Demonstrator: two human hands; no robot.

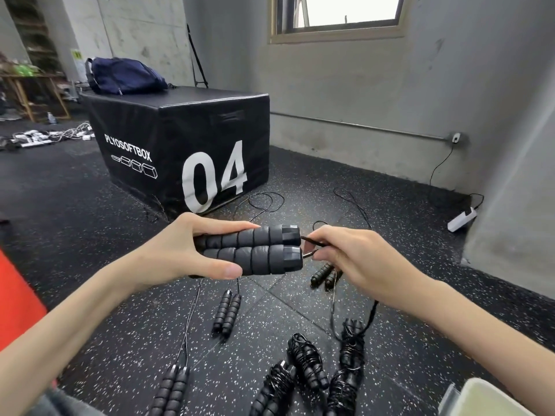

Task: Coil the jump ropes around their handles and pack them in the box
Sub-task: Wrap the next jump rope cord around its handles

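Jump-rope handles, one pair, black ribbed foam, held side by side and level above the floor: my left hand grips their butt ends, forefinger stretched along the upper handle, thumb pressed across the lower one. At the capped ends, to the right, the two thin cords come out and pass straight into my right hand, whose fingertips are pinched together on them just beside the caps. Below the held pair, on the speckled floor, left to right: one uncoiled pair of handles near the bottom edge; a second uncoiled pair further up; a third pair partly hidden under my right hand; four wound bundles, rope wrapped round their handles, lying close together. Loose cord trails across the floor behind. Black plyo box, marked 04, stands beyond, with a blue bag on top. Pale container corner, bottom right.
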